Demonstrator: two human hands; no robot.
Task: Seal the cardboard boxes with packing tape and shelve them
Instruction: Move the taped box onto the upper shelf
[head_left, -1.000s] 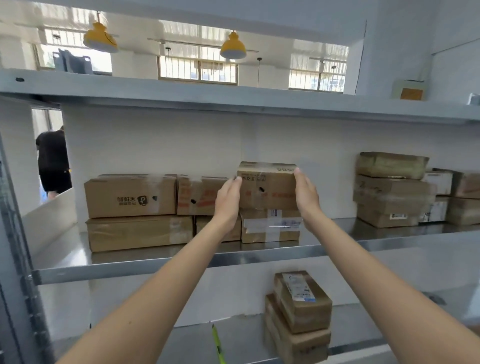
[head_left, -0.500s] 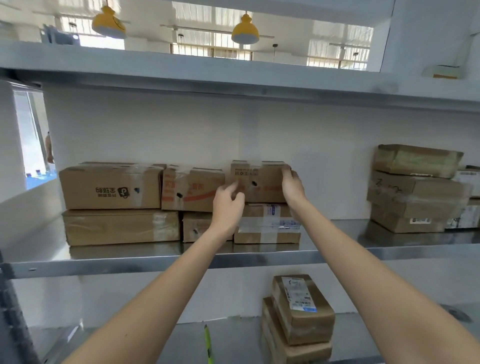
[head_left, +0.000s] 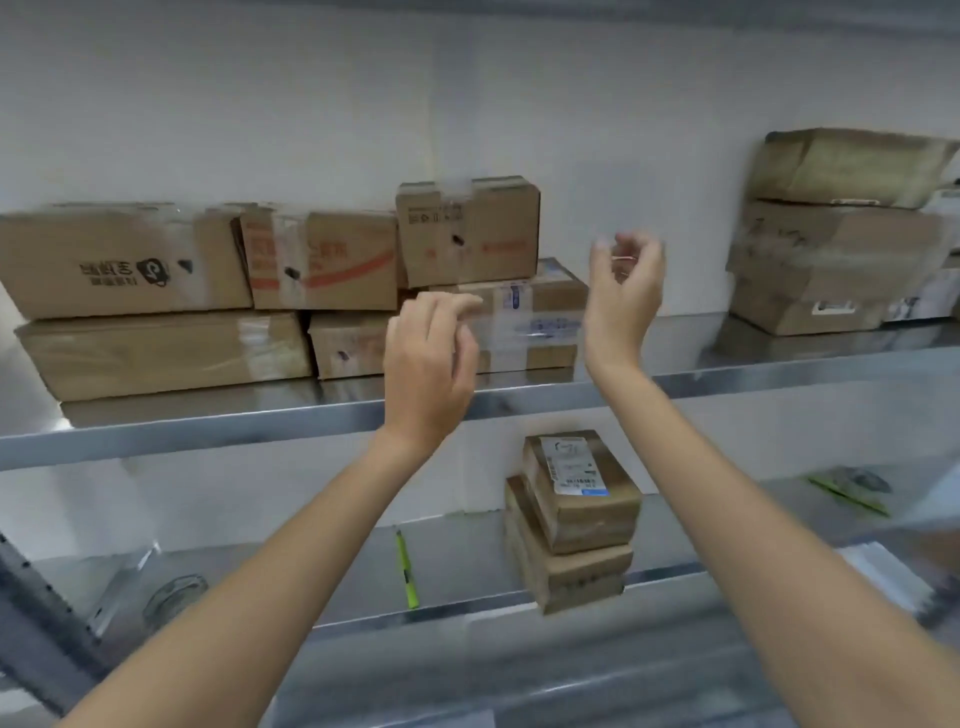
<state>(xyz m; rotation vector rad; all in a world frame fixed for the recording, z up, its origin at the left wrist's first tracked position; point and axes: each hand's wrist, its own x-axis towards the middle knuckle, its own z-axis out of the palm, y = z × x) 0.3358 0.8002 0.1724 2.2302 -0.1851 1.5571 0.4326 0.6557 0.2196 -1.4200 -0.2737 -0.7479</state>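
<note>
A small taped cardboard box (head_left: 467, 228) sits on top of a labelled box (head_left: 530, 317) on the middle metal shelf (head_left: 260, 426), against the wall. My left hand (head_left: 431, 364) hovers in front of the shelf edge, below the small box, fingers loosely curled and holding nothing. My right hand (head_left: 626, 291) is raised to the right of the small box, apart from it, fingers loosely curled and empty. More taped boxes (head_left: 124, 260) line the shelf to the left.
A stack of boxes (head_left: 831, 234) stands at the shelf's right end. On the lower shelf sit two stacked small boxes (head_left: 571, 519), a green pen (head_left: 405, 571) and another green pen (head_left: 847, 493). A tape roll (head_left: 174, 597) lies at the lower left.
Both hands have let go of the small box, which now rests on the stack, and drawn back toward me. The view has tilted downward.
</note>
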